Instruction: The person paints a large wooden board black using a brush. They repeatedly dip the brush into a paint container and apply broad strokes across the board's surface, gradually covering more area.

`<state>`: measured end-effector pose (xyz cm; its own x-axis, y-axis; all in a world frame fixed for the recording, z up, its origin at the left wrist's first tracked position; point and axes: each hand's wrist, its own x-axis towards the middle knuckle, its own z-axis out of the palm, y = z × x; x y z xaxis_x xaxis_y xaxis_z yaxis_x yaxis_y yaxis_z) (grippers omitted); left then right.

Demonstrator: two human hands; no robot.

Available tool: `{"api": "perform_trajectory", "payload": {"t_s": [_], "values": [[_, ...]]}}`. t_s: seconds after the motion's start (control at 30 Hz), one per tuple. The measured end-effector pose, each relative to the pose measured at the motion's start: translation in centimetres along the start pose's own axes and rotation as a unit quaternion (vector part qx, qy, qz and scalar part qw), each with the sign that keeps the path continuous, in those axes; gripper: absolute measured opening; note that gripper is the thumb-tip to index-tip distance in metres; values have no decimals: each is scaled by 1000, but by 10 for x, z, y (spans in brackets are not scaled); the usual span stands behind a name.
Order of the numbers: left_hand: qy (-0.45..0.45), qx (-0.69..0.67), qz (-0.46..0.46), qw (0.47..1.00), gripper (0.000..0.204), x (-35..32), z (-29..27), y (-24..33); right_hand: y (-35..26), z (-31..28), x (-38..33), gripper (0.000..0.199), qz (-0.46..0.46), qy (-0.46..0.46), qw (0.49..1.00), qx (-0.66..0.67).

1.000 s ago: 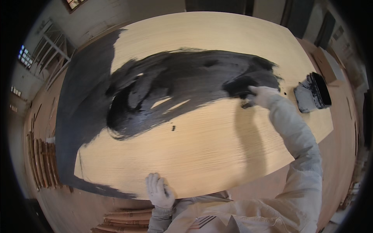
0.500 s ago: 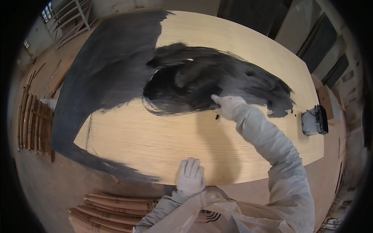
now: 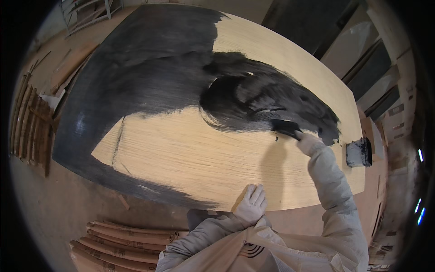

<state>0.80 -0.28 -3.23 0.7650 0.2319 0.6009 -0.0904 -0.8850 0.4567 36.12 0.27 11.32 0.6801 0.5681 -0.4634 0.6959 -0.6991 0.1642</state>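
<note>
A large pale wood-grain board point(image 3: 181, 158) lies in front of me, partly covered in black paint point(image 3: 149, 59). My right hand point(image 3: 311, 143), in a white glove, grips a wide black paintbrush point(image 3: 286, 128). The brush's head rests at the near edge of the wet black patch, right of the middle. A few black drips point(image 3: 277, 138) show on the bare wood just below it. My left hand point(image 3: 252, 202), also gloved, lies flat with fingers outstretched on the board's near edge and holds nothing.
A paint-smeared square bucket point(image 3: 358, 153) stands on the board's right end. Brown wrapped packs point(image 3: 127, 240) are stacked below the near edge, and bundled strips point(image 3: 31, 122) stand at left. Dark panels point(image 3: 308, 22) lean at the back right. A metal rack point(image 3: 88, 13) is far left.
My right hand and the brush have moved right and nearer to me along the patch's lower edge. My left hand still rests on the board's edge. The whole view has turned slightly.
</note>
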Motion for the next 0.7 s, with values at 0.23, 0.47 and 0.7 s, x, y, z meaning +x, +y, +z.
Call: {"api": "perform_trajectory", "payload": {"t_s": [0.23, 0.47, 0.7], "values": [[26, -3, 6, 1000, 25, 4, 0, -3, -89, -25, -25, 60, -43, -6, 998, -46], [-50, 10, 27, 998, 32, -1, 0, -2, -96, -64, 104, 66, -81, 37, 996, -22], [-67, 11, 46, 997, 41, 2, -10, -5, -134, -112, 217, 70, -75, 70, 994, -35]]}}
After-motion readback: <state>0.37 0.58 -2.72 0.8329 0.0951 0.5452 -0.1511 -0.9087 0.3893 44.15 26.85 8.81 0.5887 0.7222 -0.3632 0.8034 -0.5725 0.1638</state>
